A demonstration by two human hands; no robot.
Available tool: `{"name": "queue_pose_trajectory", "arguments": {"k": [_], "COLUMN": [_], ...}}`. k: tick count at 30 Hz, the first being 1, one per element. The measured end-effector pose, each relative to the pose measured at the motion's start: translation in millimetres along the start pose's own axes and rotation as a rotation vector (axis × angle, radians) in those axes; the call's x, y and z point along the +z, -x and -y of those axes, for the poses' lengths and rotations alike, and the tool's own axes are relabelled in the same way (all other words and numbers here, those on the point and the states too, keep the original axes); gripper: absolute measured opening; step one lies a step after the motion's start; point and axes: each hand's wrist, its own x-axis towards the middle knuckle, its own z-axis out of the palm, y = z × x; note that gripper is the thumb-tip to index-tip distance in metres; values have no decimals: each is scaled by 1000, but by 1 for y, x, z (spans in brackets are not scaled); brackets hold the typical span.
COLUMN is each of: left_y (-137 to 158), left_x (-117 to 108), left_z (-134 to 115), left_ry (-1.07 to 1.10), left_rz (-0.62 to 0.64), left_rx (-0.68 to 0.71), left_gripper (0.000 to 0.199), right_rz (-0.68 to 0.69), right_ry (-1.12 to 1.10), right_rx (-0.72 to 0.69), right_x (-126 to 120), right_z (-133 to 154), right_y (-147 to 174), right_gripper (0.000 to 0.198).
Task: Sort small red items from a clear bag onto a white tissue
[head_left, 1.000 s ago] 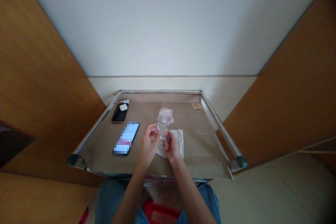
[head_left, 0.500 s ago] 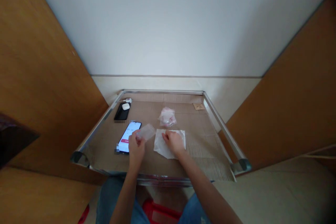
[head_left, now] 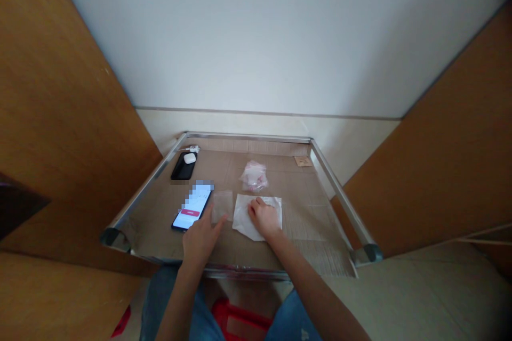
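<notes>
My left hand (head_left: pixel 200 240) is open, with thumb and forefinger spread at the near edge of a small clear plastic bag (head_left: pixel 223 203). That bag lies flat on the cardboard, between a lit phone (head_left: pixel 192 206) and a sheet of white paper (head_left: pixel 243 218). My right hand (head_left: pixel 264 218) rests on the paper with its fingers curled closed. Whatever those fingers hold, if anything, is hidden. Beyond the paper lies a loose pile of clear bags with pinkish edges (head_left: pixel 255 177).
A metal-framed table (head_left: pixel 340 186) lined with cardboard (head_left: pixel 304 224) stands against the wall. At its back left are a black phone-like slab (head_left: pixel 183 169), a white earbud case (head_left: pixel 189 158) and a white plug (head_left: pixel 194 148). A small brown card (head_left: pixel 303 161) lies back right.
My left hand has let go of the clear bag, which now lies flat beside the phone. It has moved a little nearer and its fingers have spread. My right hand stays on the paper.
</notes>
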Motion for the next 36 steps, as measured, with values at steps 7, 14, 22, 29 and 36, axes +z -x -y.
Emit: {"name": "queue_pose_trajectory", "arguments": {"k": [7, 14, 22, 29, 36], "left_y": [-39, -89, -98, -76, -48], "left_x": [-4, 34, 35, 19, 36], "left_z": [-29, -89, -100, -91, -61], "left_ry": [143, 194, 447, 1364, 1657], "left_rz": [-257, -213, -232, -45, 149], "left_rx": [351, 688, 645, 170, -87], "left_gripper": [38, 25, 18, 27, 40], "right_rz": [-27, -40, -116, -230, -287], "right_ry": [-66, -89, -157, -483, -1180], "right_rx": [0, -78, -133, 58, 227], "right_x": [-4, -8, -4, -4, -22], "right_z": [0, 0, -3, -9, -17], "right_y": [1, 5, 6, 3, -13], "right_gripper": [25, 27, 25, 31, 36]}}
